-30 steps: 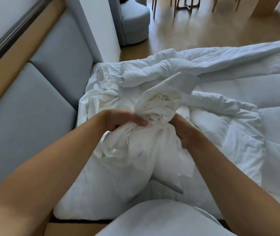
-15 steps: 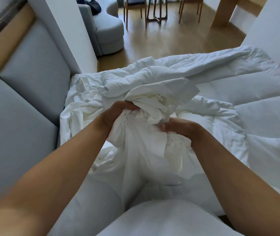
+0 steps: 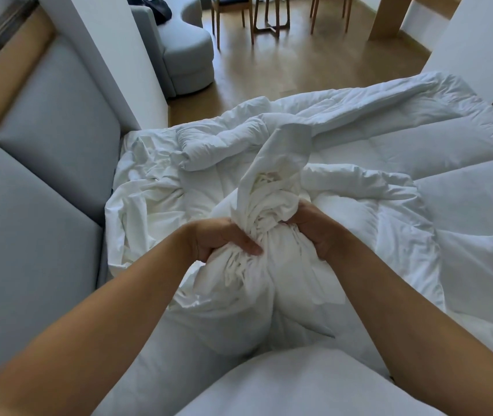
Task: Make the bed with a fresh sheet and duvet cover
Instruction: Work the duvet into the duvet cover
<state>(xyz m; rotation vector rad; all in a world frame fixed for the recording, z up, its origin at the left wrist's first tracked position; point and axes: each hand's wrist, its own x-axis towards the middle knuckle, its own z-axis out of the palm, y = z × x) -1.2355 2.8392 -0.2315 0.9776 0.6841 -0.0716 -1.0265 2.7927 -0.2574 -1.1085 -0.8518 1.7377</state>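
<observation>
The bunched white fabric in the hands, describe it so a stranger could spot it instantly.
From the grey padded headboard on the left, move right onto the quilted white duvet. There the left hand and right hand grip the bunched fabric. Unlike the puffy duvet, it is thin cloth squeezed into a wrinkled neck.

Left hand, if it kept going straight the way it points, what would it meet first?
The left hand grips the bunched cover, so that comes first; past it, probably the right hand, though depth is unclear.
</observation>
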